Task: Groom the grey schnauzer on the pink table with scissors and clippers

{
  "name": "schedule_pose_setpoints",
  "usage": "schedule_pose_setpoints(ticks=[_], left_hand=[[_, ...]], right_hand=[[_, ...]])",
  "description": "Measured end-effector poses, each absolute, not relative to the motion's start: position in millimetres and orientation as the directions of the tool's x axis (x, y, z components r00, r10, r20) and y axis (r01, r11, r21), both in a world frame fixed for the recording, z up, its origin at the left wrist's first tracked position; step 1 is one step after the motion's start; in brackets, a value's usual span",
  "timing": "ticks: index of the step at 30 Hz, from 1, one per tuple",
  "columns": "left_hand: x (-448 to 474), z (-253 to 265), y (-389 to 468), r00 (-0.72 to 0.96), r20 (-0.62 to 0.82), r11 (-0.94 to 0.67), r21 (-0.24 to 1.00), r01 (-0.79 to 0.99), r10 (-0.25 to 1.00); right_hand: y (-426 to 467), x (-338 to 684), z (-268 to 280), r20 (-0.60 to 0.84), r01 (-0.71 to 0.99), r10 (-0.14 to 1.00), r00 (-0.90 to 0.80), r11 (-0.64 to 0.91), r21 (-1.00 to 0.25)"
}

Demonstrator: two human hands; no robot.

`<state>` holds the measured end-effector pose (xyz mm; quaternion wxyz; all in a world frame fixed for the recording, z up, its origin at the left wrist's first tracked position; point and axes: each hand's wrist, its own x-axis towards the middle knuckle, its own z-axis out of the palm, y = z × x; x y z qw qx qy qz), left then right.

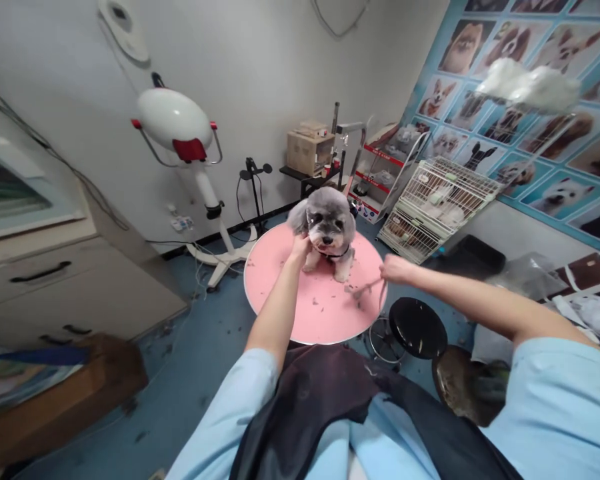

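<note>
A small grey dog (329, 220) with a paler muzzle and legs sits on a round pink grooming table (310, 323), facing me. My left hand (301, 247) is at the side of its muzzle, under the ear, with the fingers closed on the cheek fur; the fingertips are partly hidden. Off to the right of the dog, over the table's edge, my right hand (397, 269) is closed around a thin, forked grey tool, apparently scissors (365, 289), smeared by motion. Its blades point left toward the dog's front paws, apart from them. Loose grey hair clippings lie on the pink top.
A white stand dryer (177, 120) stands back left. Behind the table are a wooden box (307, 153), a red-and-white shelf cart (380, 177) and stacked wire cages (430, 207). A black round stool (417, 327) is close by the table's right edge. Drawers (75, 280) line the left.
</note>
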<state>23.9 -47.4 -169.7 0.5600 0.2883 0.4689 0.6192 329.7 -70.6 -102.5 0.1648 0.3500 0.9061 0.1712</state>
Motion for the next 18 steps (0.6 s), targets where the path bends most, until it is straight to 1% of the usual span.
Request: schedule_pose_setpoints(ticks=[2, 4, 6, 8, 10, 12, 13, 15, 16, 17, 18], left_hand=[[27.0, -172.4, -46.5, -0.202, -0.174, 0.062, 0.883, -0.465, 0.964], [29.5, -177.2, -46.9, -0.195, -0.185, 0.060, 0.856, -0.513, 0.963], [29.7, -185.1, -50.1, -0.185, -0.211, 0.075, 0.829, -0.555, 0.960], [28.3, -195.4, -55.5, -0.160, -0.260, 0.121, 0.801, -0.586, 0.952], [28.0, -204.9, -59.8, -0.110, -0.314, 0.183, 0.766, -0.616, 0.943], [31.8, -209.8, -59.1, -0.018, -0.347, 0.250, 0.710, -0.658, 0.938], [35.6, -209.8, -56.3, 0.045, -0.346, 0.280, 0.669, -0.688, 0.937], [45.6, -205.7, -47.0, 0.172, -0.302, 0.321, 0.564, -0.761, 0.938], [51.1, -202.4, -41.7, 0.223, -0.266, 0.334, 0.511, -0.792, 0.938], [56.5, -199.2, -36.7, 0.260, -0.231, 0.341, 0.465, -0.817, 0.938], [61.4, -196.6, -32.5, 0.281, -0.203, 0.343, 0.434, -0.833, 0.938]], right_hand=[[-74.8, 328.6, -105.6, -0.231, 0.540, 0.668, -0.708, 0.722, 0.433], [-67.5, 326.0, -102.0, -0.189, 0.606, 0.720, -0.668, 0.673, 0.423], [-59.0, 323.6, -99.7, -0.141, 0.709, 0.787, -0.601, 0.606, 0.360], [-64.3, 324.9, -109.1, -0.168, 0.769, 0.815, -0.554, 0.579, 0.270], [-89.2, 331.9, -133.2, -0.226, 0.783, 0.807, -0.545, 0.587, 0.208], [-126.7, 341.0, -165.2, -0.230, 0.828, 0.834, -0.501, 0.539, 0.155], [-146.2, 344.0, -180.7, -0.207, 0.859, 0.863, -0.460, 0.492, 0.142], [-179.0, 341.8, -205.3, -0.143, 0.917, 0.923, -0.357, 0.376, 0.134], [-190.5, 335.1, -212.9, -0.080, 0.949, 0.951, -0.297, 0.304, 0.089], [-198.3, 324.1, -216.9, 0.000, 0.972, 0.972, -0.236, 0.236, -0.004], [-202.1, 309.1, -217.4, 0.083, 0.972, 0.980, -0.179, 0.190, -0.138]])
